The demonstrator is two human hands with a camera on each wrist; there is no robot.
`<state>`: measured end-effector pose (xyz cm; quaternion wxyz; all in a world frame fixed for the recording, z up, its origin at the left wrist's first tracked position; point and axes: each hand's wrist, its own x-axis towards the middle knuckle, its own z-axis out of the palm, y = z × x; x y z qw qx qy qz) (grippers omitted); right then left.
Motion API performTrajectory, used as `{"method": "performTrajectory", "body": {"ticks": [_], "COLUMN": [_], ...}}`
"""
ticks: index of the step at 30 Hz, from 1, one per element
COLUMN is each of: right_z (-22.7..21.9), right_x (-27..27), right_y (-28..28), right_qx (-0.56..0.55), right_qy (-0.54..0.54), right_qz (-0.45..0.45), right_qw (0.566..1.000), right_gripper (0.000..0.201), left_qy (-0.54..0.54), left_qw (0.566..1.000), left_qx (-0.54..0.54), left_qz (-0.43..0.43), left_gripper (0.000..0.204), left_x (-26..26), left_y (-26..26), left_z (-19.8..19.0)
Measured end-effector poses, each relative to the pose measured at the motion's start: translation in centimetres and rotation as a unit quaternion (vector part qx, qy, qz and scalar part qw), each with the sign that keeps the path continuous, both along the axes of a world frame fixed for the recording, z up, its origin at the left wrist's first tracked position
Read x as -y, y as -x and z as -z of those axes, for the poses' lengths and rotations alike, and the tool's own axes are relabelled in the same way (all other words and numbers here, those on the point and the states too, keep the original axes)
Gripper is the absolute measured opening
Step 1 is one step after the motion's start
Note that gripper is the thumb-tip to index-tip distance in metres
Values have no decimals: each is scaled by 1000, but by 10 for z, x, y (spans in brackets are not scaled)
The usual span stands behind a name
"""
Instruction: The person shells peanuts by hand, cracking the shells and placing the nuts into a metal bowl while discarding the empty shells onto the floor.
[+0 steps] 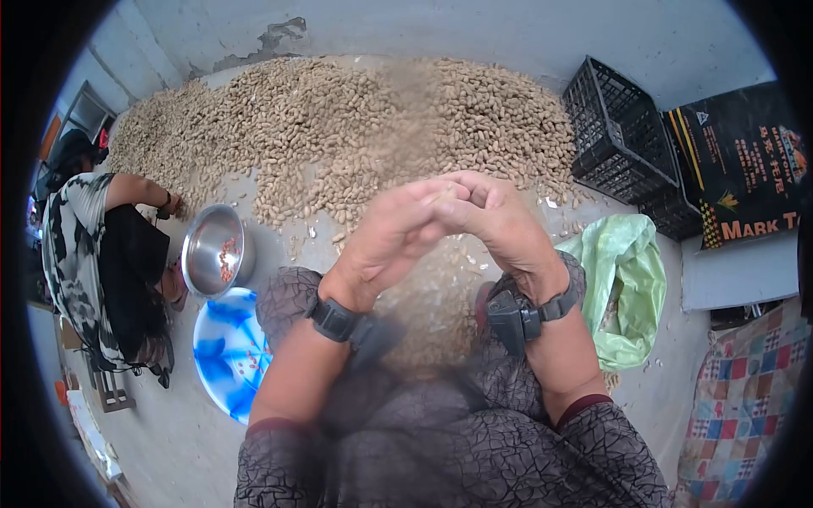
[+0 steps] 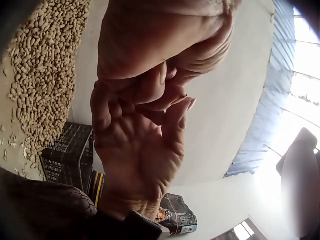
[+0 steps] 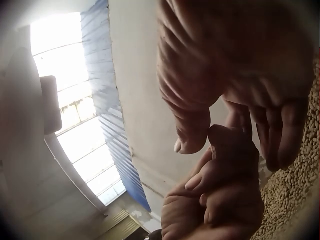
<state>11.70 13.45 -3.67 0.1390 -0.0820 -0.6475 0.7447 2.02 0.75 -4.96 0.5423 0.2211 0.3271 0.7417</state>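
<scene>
Both hands meet at the fingertips above the lap, in front of the peanut heap point(image 1: 339, 127). Between them a small pale peanut point(image 1: 445, 196) shows, mostly covered by fingers. My left hand point(image 1: 394, 233) curls its fingers and pinches it with the thumb. The right hand point(image 1: 495, 216) holds the other side with thumb and forefinger; its remaining fingers are loosely bent. In the left wrist view the left hand point(image 2: 160, 45) hides the pinched spot from above, with the right hand point(image 2: 137, 150) below. The right wrist view has the left hand point(image 3: 220, 200) under the right hand point(image 3: 230, 65).
A steel bowl point(image 1: 196, 254) and a blue-white basin point(image 1: 212, 356) hold some reddish kernels at left. Another person point(image 1: 102, 254) reaches to the heap there. At right are a green plastic bag point(image 1: 644, 279), black crates point(image 1: 622, 140) and a printed black sack point(image 1: 745, 161).
</scene>
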Motion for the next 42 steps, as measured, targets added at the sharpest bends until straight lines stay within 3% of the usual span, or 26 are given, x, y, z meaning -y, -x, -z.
{"method": "performTrajectory", "body": {"ticks": [1, 7, 12, 19, 21, 28, 30, 31, 33, 37, 40, 42], "right_z": [-2, -2, 4, 1, -1, 4, 2, 1, -3, -3, -1, -2], "right_x": [1, 2, -1, -1, 0, -1, -2, -3, -2, -2, -4, -2], "right_y": [-1, -1, 1, 4, 6, 10, 10, 11, 9, 8, 10, 8], "right_qx": [14, 4, 14, 6, 9, 5, -5, -14, -19, 3, 18, 12], "right_qy": [93, 109, 140, 147, 146, 158, 161, 163, 155, 145, 180, 181], "right_qz": [-53, -80, -71, -60, -47, -41, -65, -90, -103, -109, -134, -119], "right_qw": [994, 991, 987, 987, 988, 987, 985, 982, 982, 983, 974, 976], "right_gripper": [32, 33, 30, 26, 25, 23, 24, 25, 26, 30, 29, 29], "left_qy": [0, 44, 96, 20, 22, 44, 62, 61, 4, 29, 43, 39], "left_qw": [1000, 996, 972, 986, 976, 970, 934, 934, 980, 991, 976, 946], "left_qx": [2, -69, -206, -153, -206, -217, -337, -337, -180, -119, -197, -308], "left_qz": [1, -22, -62, -60, -70, -106, -99, -99, -80, -62, -76, -95], "left_gripper": [33, 28, 36, 41, 37, 36, 36, 36, 38, 41, 45, 46], "left_x": [-1, 0, 0, 5, 4, 1, 2, 1, -2, 0, 2, 4], "left_y": [-3, -10, -9, -11, -12, -12, -4, -4, -9, -14, -13, -11], "left_z": [-4, -10, -5, -9, -10, -2, 3, 2, -4, -11, -8, -5]}}
